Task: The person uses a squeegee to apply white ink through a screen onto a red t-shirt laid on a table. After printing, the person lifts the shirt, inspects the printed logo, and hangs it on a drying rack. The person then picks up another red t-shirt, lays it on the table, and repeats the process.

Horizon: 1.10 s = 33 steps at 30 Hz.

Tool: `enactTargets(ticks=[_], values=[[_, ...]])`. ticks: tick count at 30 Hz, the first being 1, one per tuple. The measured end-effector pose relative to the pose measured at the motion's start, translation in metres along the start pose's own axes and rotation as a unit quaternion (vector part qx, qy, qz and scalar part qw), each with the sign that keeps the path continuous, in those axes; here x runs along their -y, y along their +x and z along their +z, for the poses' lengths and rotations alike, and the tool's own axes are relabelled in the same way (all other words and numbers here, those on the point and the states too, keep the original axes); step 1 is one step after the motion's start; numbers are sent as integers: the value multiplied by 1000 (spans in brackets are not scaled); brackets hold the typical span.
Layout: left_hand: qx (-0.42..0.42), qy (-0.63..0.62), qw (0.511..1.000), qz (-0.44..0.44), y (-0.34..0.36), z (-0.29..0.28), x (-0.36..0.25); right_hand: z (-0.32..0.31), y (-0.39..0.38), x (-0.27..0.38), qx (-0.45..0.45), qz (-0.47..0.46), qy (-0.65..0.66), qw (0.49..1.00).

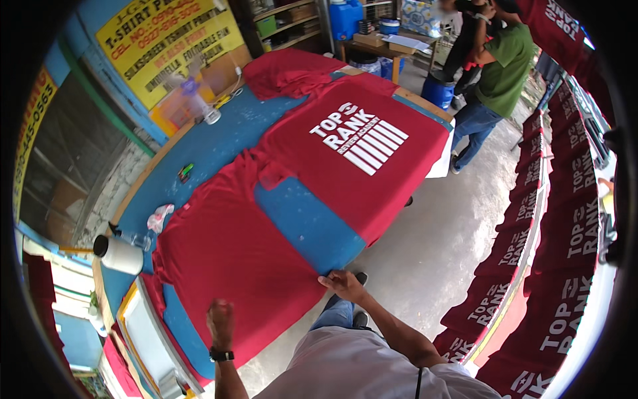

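While the right hand (342, 284) pinches the hem corner of a plain red shirt (239, 266), the left hand (220, 320) curls over its near side, its grip impossible to tell. Smooth-bodied, creased around the sleeves, the shirt lies across the blue table (309, 223), hem nearest, collar end pointing away. Beyond are a white jar (123, 256) and, farther, a blue drum (437, 92), contents hidden.

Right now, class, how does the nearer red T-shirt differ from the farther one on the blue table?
The nearer T-shirt shows a plain face, while the farther T-shirt bears a white print. The person's right hand is at the nearer T-shirt's edge; the farther T-shirt has no hand at it. Both are dark red and spread on the blue table.
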State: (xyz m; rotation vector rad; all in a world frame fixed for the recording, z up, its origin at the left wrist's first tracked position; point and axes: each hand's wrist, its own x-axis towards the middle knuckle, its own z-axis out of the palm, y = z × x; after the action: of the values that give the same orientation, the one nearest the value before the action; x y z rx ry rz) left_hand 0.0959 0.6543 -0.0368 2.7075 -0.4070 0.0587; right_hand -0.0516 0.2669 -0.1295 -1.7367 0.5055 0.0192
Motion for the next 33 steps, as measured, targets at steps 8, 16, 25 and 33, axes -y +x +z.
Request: enactTargets(ticks=[8, 16, 25, 33], values=[[209, -286, 836, 418, 206, 135, -418, -70, 6, -29, -33, 185, 728, 660], [181, -148, 766, 599, 356, 355, -727, -74, 32, -34, -56, 243, 823, 510], [277, 50, 775, 566, 391, 416, -821, -79, 28, -47, -59, 217, 841, 493], [392, 151, 677, 604, 418, 397, -863, -83, 26, -6, -179, 202, 843, 465]])
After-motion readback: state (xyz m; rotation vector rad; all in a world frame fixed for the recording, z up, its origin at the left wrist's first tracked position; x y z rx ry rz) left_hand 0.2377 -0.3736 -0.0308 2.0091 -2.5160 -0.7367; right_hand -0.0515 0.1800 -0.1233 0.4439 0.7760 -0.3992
